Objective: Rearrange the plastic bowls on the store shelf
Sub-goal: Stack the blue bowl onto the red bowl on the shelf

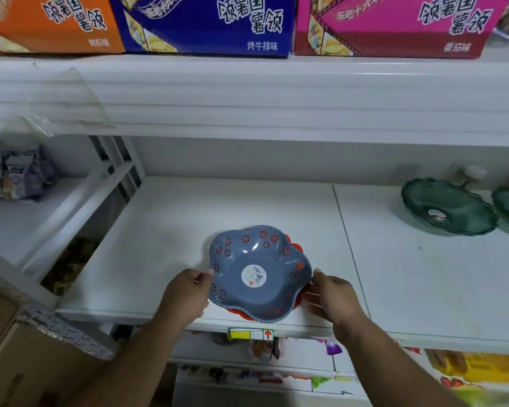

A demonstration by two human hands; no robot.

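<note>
Head view:
Grey bowl [259,274]: flower-shaped, between the hands, nested on a red bowl [296,248] at the front edge of the shelf [165,230]; holds only a round sticker [253,276].
Left hand [185,292]: fingers grasping the grey bowl's left rim.
Right hand [331,298]: fingers grasping its right rim.
Green bowls [448,207]: two, well apart to the right of the right hand, farther back; the nearer holds a label.
Cartons [206,24]: three above the hands, orange, blue and pink.

White metal shelving [247,107] fills the view, with a cardboard box [18,362] at lower left.
</note>
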